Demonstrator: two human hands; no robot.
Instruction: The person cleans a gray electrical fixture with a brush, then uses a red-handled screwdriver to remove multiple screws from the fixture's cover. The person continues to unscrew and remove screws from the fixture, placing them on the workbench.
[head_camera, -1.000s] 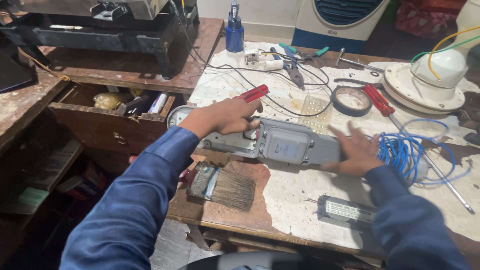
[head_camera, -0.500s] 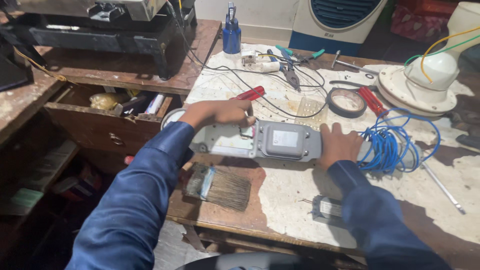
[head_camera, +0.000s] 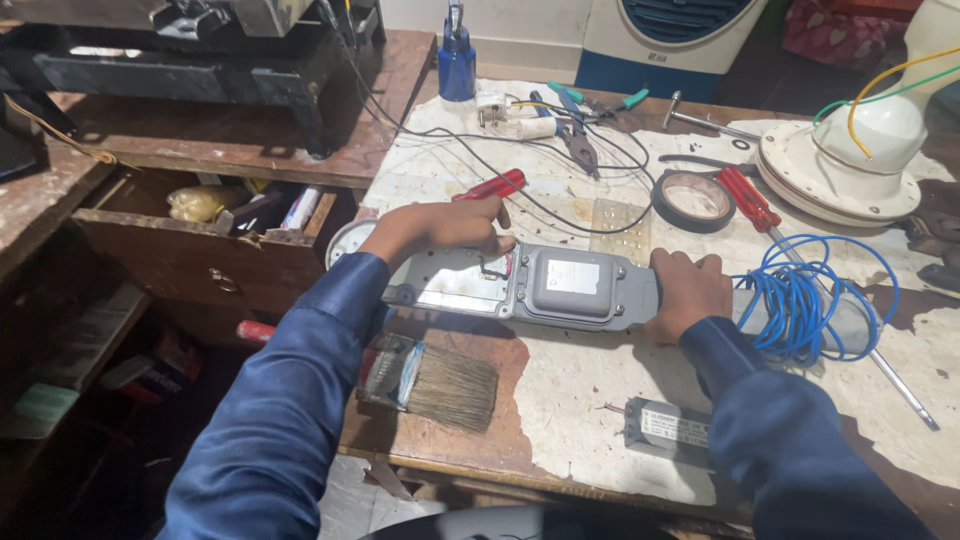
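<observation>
A long grey lamp housing (head_camera: 540, 288) lies flat across the worn table (head_camera: 590, 400). My left hand (head_camera: 440, 228) rests on its left, shiny end, fingers curled over the far edge beside a small clip. At the housing's right end my right hand (head_camera: 688, 290) grips it, fingers wrapped over the top. Just behind the left hand lies a red-handled screwdriver (head_camera: 490, 186). A coil of blue wire (head_camera: 810, 305) lies right of my right hand.
A paint brush (head_camera: 430, 378) lies near the front edge, a small grey box (head_camera: 668, 425) to its right. A tape roll (head_camera: 693, 200), second red screwdriver (head_camera: 748, 198), pliers (head_camera: 578, 135), white ceiling-fan base (head_camera: 850, 165) and blue bottle (head_camera: 457, 60) sit behind. An open drawer (head_camera: 215, 245) is at left.
The housing has been turned and shifted so it lies straighter across the table. My right hand moved from its top to its right end; the left hand stays at the left end.
</observation>
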